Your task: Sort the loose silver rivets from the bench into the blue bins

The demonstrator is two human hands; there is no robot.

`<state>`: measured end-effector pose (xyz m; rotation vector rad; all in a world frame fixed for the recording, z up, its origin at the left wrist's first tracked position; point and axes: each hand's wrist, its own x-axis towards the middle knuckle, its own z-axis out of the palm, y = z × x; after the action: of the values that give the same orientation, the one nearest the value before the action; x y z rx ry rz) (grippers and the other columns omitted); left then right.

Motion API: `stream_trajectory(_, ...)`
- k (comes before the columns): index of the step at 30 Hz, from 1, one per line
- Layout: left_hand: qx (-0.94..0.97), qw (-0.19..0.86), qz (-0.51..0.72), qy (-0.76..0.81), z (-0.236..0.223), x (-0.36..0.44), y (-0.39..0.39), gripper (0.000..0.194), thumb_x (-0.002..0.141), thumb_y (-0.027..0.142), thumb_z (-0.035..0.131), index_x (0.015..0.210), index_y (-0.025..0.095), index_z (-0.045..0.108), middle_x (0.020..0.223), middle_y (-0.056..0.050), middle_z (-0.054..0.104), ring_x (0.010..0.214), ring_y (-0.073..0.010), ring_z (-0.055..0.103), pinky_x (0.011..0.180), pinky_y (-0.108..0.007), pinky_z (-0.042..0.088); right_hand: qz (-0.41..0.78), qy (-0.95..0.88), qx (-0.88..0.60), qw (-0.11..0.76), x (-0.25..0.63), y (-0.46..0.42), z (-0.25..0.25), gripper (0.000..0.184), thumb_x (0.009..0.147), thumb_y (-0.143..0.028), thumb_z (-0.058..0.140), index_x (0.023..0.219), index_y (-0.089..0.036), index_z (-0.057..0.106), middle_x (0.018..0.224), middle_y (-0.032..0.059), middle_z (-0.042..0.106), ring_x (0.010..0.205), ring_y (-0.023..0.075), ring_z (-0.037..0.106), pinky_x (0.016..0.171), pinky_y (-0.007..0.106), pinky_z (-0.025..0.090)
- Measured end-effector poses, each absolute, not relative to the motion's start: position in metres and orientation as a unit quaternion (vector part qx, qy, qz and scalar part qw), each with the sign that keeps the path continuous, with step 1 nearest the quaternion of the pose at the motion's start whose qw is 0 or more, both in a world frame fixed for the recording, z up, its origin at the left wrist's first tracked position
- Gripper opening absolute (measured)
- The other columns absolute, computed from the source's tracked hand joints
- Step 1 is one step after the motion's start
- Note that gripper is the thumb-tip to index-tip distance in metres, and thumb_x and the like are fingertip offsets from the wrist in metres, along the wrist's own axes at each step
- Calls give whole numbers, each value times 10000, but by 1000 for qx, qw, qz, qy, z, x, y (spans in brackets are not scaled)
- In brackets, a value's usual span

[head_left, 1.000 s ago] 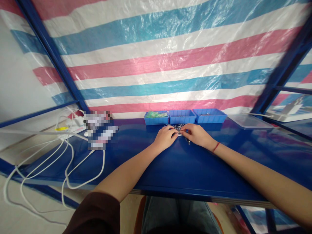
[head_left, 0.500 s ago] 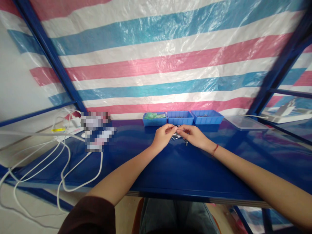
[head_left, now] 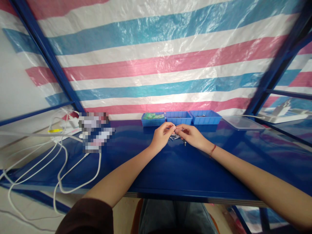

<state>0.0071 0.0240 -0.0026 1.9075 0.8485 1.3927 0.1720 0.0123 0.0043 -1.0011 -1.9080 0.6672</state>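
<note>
My left hand (head_left: 162,135) and my right hand (head_left: 189,135) meet fingertip to fingertip over the blue table (head_left: 185,172). Both are closed in a pinch. Whatever lies between the fingertips is too small and too covered to name. Under and just in front of the fingers lies a small pile of shiny metal pieces that look like screws or bolts (head_left: 175,137). One separate piece (head_left: 185,143) rests by the right hand's fingers. Part of the pile is hidden behind the hands.
Three blue bins stand along the back: the left bin (head_left: 153,122) holds green bags, the middle bin (head_left: 178,113) and right bin (head_left: 207,120) hold small metal pieces. A clear flat lid (head_left: 243,123) lies to the right. White cables (head_left: 60,162) trail over the left end.
Both hands stay pinched together over the pile, with only slight finger movement. The whole view has shifted a little, so everything appears slightly further left.
</note>
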Motion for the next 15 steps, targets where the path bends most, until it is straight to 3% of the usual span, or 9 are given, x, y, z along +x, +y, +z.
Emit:
stream_trajectory(8,722,290,531,334,-1,8,23,215,830,353,529,945,185,596,910,-29,643,717,-111,625,666,-202,478,248,-722,-409,501,172,13,6,296,797,-469,533,860,-180,531,817,29,554,574,104,498,527,251,443)
stream_trajectory(15,712,309,530,341,-2,8,25,200,833,335,526,936,174,585,914,-31,629,707,-102,613,658,-200,479,214,-728,-402,512,169,1,15,261,815,-456,511,869,-202,480,830,23,542,561,101,483,499,237,412)
